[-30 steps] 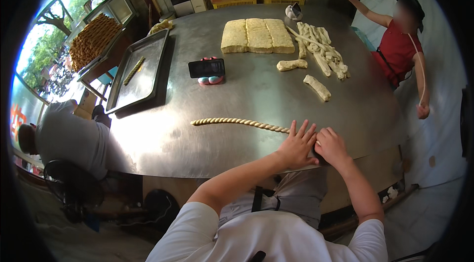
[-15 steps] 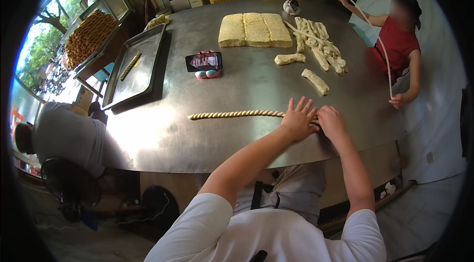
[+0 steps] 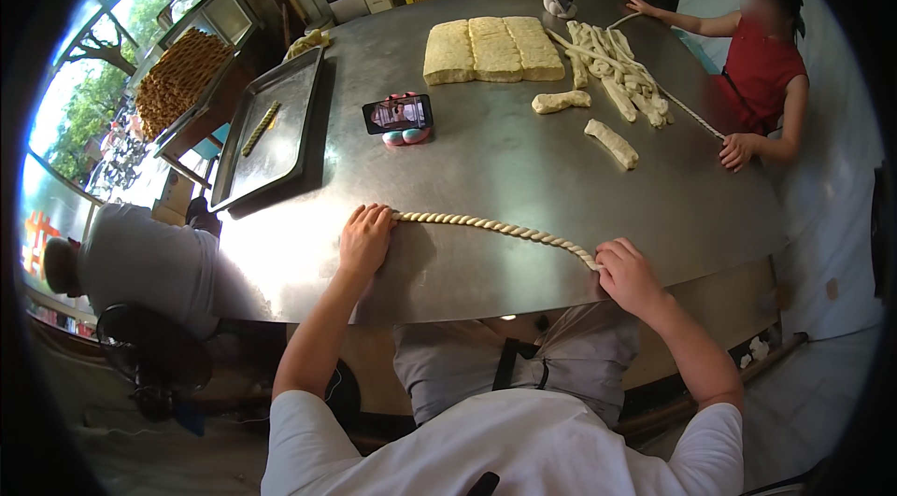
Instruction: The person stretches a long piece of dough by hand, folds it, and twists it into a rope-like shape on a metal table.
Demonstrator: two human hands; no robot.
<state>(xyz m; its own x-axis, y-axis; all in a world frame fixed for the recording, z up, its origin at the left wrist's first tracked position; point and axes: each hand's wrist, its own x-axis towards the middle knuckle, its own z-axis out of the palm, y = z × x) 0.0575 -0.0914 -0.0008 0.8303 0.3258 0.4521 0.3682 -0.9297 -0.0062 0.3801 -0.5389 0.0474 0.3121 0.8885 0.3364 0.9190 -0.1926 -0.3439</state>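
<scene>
A long twisted dough rope (image 3: 495, 224) stretches between my hands across the metal table (image 3: 467, 286), bowing slightly toward the far side. Its left end sits in the closed fingers of my left hand (image 3: 365, 236). At the right, my right hand (image 3: 624, 270) pinches the other end near the table's front edge. Two short dough pieces (image 3: 611, 144) lie beyond, with a heap of dough strips (image 3: 617, 71) behind them. Farther back rests a large dough slab (image 3: 493, 49) scored into three blocks.
A phone (image 3: 397, 114) on a stand is past the rope. At left, a dark baking tray (image 3: 271, 136) holds one twisted piece; stacked brown twists (image 3: 182, 83) lie beyond. A co-worker in red (image 3: 766, 71) handles another dough rope at right. Another person (image 3: 149, 258) is at lower left.
My left hand has moved left from beside my right hand to the rope's far left end and taken hold of it. The co-worker has lowered their rope to the table.
</scene>
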